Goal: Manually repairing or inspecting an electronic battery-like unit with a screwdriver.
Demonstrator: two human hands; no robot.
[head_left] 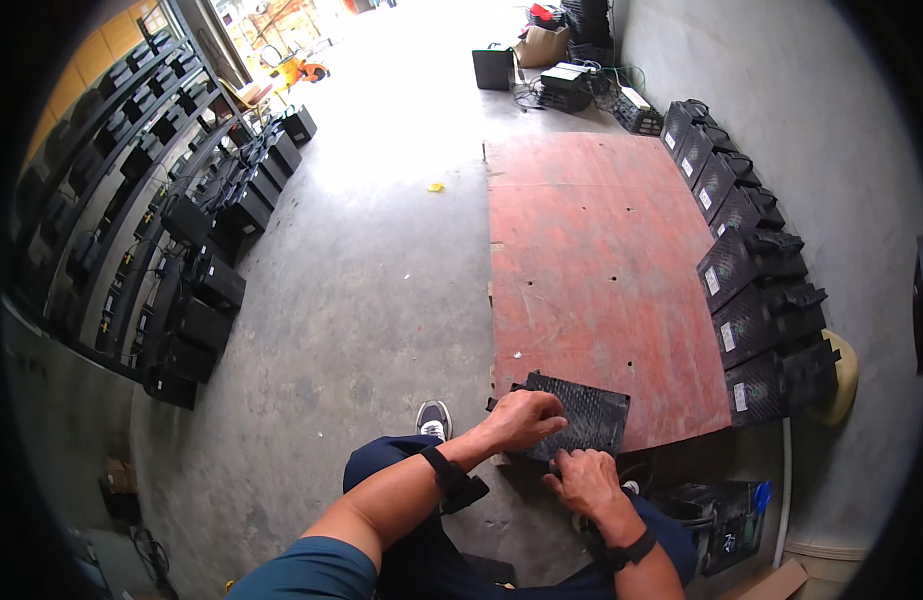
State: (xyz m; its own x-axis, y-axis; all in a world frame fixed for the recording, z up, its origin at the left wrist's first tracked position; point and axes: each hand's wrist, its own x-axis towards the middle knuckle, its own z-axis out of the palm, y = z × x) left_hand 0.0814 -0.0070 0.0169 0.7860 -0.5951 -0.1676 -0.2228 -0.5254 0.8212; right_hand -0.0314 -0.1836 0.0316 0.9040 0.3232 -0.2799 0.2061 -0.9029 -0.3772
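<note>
A black box with a textured face lies at the near end of a red board. My left hand is over the left side of this box, its fingers curled inward; what they hold, if anything, is hidden. At the near edge of the box, my right hand has its fingers bent round that edge and gripping it. Part of the box's left and near sides is hidden by my hands. Both wrists wear black bands.
Several black boxes with handles line the board's right side by the wall. A rack with black units stands left, more boxes before it. Another black box lies near my right leg. Cables and equipment sit far back.
</note>
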